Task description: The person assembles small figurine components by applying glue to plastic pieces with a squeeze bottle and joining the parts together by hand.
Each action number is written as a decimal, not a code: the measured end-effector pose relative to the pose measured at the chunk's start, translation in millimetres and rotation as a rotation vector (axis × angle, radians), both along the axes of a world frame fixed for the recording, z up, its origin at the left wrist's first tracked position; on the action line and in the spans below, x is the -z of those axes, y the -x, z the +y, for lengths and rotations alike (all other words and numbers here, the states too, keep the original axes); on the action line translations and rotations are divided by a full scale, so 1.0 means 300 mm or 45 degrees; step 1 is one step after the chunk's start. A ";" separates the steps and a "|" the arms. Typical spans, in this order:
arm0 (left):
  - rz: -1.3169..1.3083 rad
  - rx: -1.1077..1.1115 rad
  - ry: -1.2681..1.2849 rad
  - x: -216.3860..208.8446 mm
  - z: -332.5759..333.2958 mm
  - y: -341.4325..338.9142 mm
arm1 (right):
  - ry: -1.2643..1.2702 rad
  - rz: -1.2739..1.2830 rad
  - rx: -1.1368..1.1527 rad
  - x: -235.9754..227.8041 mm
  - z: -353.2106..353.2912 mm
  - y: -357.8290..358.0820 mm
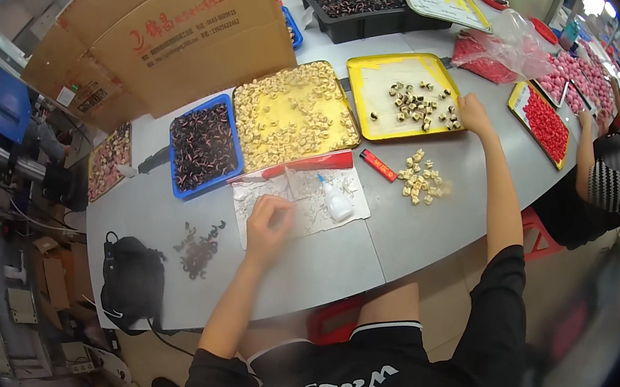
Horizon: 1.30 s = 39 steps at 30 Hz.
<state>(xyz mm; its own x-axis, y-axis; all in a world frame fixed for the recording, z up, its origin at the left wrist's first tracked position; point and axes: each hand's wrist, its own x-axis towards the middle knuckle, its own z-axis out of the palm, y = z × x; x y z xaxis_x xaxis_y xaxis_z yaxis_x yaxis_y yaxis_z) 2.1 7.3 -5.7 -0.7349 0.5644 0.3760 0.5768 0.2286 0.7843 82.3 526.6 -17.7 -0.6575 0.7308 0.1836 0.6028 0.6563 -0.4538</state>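
A grey table carries everything here. On it, the yellow tray holds the small black-and-cream pieces, and a white sheet lies nearer to the person. The right hand is at the tray's right edge, near these pieces; the left hand, fingers curled, is over the sheet. I cannot tell if either grasps something. A small white bottle lies on the sheet.

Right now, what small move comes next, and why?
Perhaps move the right hand from the right edge of the yellow tray to the loose cream pieces: these lie nearby on the grey table, while the tray bears dark-and-cream pieces with room left.
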 end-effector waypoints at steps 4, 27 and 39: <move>-0.048 -0.027 -0.014 -0.010 -0.017 0.005 | 0.597 0.102 -0.006 -0.089 -0.027 -0.017; -0.199 -0.012 -0.004 -0.030 -0.008 0.000 | 0.952 0.896 0.464 -0.816 0.539 0.100; -0.133 0.047 0.041 -0.035 -0.009 0.018 | -0.385 0.075 0.890 -0.897 0.718 0.488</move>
